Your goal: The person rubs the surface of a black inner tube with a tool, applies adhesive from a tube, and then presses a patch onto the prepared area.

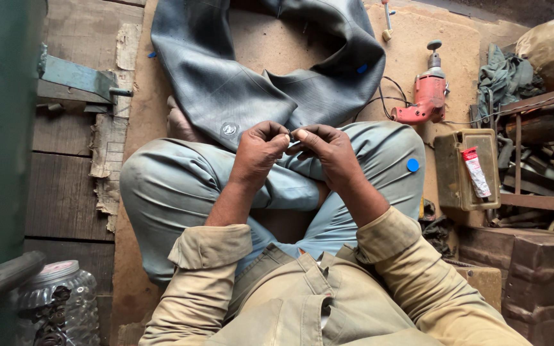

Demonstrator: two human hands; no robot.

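Pinching tiny dark bit (292, 138) between left hand (259, 150) and right hand (328, 152), over my lap, near tube (251, 83). Bit so small, might slip, get lost in folds.

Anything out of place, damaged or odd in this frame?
Little stands out. A small blue disc sits loose on the person's knee, and the deflated inner tube lies crumpled across the legs. Both hands, left and right, pinch something too small to identify. The cardboard edging the planks is torn and ragged.
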